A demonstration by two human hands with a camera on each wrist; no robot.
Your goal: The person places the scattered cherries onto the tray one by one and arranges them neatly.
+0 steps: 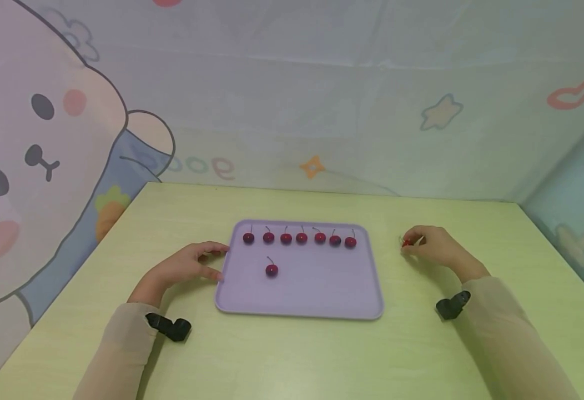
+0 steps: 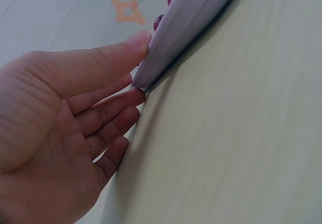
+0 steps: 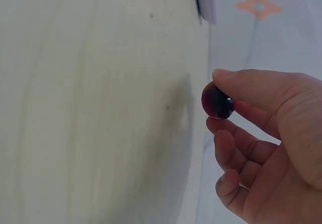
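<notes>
**Two hands at the lilac tray, one cherry held off to the side**

Nearest the camera, on the pale yellow-green wooden table [image 1: 292,355], two forearms in sheer beige sleeves [image 1: 122,344] came in from the lower edge, each with a small black clip-like device [image 1: 169,326] at the wrist.

Left hand [image 1: 187,268]: lay against the left edge of the flat rectangular lilac plastic tray [image 1: 322,300]. Fingers nearly straight and relaxed, closed round nothing. Left wrist view showed the thumb tip on the tray's rim and the fingertips [image 2: 132,97] touching its lower edge and corner.

Right hand [image 1: 434,247]: to the right of the tray, apart from it, just above the table. Thumb and forefinger pinched one small round dark-red cherry [image 3: 217,102]; remaining fingers loosely curled below it. Right wrist view showed the fruit clear of the tabletop, its shadow on the wood beside it. Stem could not be made out in that view.

On the tray: a single dark-red cherry with stem [image 1: 271,270] sat alone left of centre. Beyond it, a row of seven like cherries [image 1: 301,238] ran along the far rim, stems up, evenly spaced, none touching.

Farther back: a pastel printed fabric backdrop [image 1: 322,111] enclosed the table, with a large cartoon bear [image 1: 32,166] at left, an orange star [image 1: 312,166] and a red outline heart [image 1: 570,94].
</notes>
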